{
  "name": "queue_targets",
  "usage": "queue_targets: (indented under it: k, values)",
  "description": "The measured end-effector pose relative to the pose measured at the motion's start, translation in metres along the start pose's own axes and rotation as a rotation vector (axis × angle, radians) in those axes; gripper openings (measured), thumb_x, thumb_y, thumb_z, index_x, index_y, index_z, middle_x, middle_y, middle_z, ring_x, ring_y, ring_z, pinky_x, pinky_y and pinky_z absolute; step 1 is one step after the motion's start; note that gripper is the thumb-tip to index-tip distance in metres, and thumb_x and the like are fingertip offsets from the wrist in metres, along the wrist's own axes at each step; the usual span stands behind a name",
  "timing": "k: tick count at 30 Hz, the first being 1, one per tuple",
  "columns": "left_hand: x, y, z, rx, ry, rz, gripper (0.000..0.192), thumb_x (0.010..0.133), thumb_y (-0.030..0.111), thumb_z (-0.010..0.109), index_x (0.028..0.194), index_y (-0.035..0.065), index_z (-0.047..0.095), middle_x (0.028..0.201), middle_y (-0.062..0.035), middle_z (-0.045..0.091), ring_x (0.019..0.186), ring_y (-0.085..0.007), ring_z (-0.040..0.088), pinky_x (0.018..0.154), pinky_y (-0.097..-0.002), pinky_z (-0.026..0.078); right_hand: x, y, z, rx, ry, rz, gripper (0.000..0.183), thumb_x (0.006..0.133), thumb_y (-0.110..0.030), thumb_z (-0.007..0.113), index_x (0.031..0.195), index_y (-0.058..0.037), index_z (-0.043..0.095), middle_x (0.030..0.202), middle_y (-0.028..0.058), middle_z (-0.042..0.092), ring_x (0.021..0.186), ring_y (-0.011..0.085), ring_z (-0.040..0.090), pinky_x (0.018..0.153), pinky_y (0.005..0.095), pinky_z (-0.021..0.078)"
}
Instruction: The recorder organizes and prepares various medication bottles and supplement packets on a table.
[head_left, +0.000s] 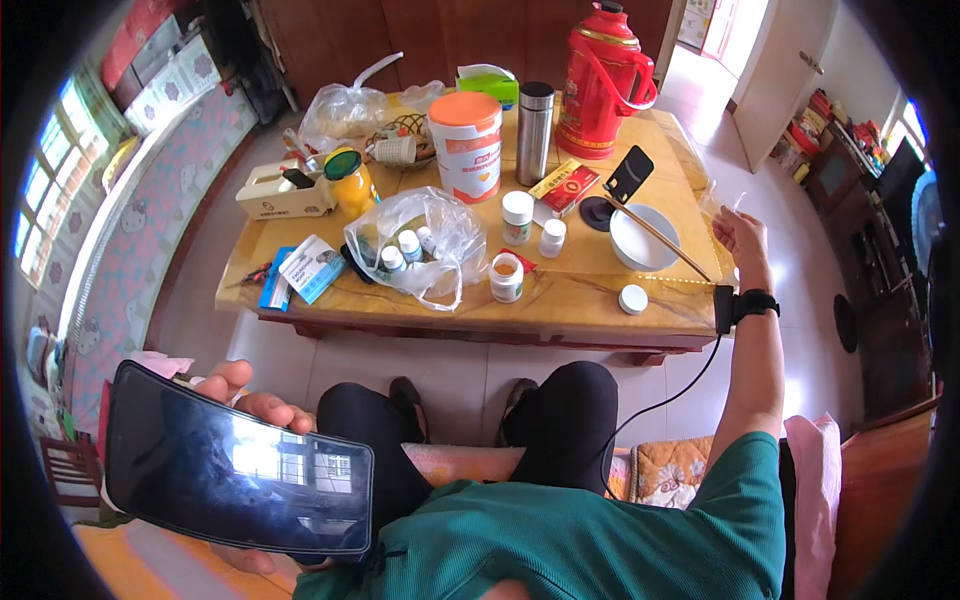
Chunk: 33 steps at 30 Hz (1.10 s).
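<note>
My left hand (259, 401) holds a dark smartphone (240, 465), its screen reflecting a window. At the right edge of the table my right hand (739, 229) is raised, fingers partly curled near clear plastic film (724, 196); whether it grips the film I cannot tell. Left of that hand, chopsticks (660, 238) rest across a white bowl (636, 251). An uncapped white bottle (507, 289) stands near the front edge, and a white cap (633, 299) lies to its right. Two capped bottles (517, 217) (553, 238) stand behind. Several more lie in a clear plastic bag (420, 247).
On the wooden table (360, 306) stand a red thermos jug (600, 90), a steel flask (534, 135), an orange-lidded tub (466, 150), a yellow jar (351, 187) and a tissue box (277, 193). A phone stand (628, 174) is behind the bowl. A black cable (667, 397) hangs from my right wrist.
</note>
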<state>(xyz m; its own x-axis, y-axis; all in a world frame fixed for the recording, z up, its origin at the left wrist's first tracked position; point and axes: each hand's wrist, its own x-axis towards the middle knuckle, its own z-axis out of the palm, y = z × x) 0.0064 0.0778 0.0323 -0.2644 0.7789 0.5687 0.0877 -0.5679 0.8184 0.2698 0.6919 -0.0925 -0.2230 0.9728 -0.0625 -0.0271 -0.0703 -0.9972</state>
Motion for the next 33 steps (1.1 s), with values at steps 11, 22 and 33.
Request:
queue_targets:
  k: [11, 22, 33]
  values:
    - [-0.019, 0.006, -0.029, -0.045, 0.189, -0.379, 0.134, 0.044, 0.012, 0.094, 0.144, 0.0056, 0.004, 0.131, -0.0123, 0.039, 0.124, -0.0261, 0.04, 0.104, -0.0418, 0.041, -0.084, 0.016, 0.042, -0.514, -0.131, -0.48, 0.019, 0.089, -0.012, 0.058, 0.105, -0.0017, 0.062, 0.084, 0.0036, 0.066, 0.064, 0.0099, 0.061, 0.052, 0.0227, 0.0469]
    - [-0.006, -0.013, -0.036, -0.212, -0.161, -0.024, 0.12, 0.049, 0.016, 0.092, 0.143, 0.0022, 0.019, 0.147, -0.0142, 0.019, 0.123, -0.0248, 0.039, 0.105, -0.0398, 0.036, -0.207, 0.04, 0.171, -0.765, -0.625, -0.711, 0.027, 0.076, -0.019, 0.067, 0.097, -0.001, 0.065, 0.086, 0.02, 0.063, 0.08, 0.0348, 0.062, 0.069, 0.0384, 0.0504]
    - [-0.02, 0.002, -0.043, -0.192, -0.136, -0.017, 0.12, 0.049, 0.014, 0.092, 0.143, 0.0017, 0.018, 0.145, -0.0137, 0.023, 0.123, -0.0244, 0.039, 0.104, -0.0393, 0.036, -0.217, 0.09, 0.246, -0.746, -0.426, -0.731, 0.051, 0.066, -0.023, 0.076, 0.107, 0.0005, 0.057, 0.101, 0.0188, 0.062, 0.097, 0.0349, 0.058, 0.084, 0.0397, 0.0468]
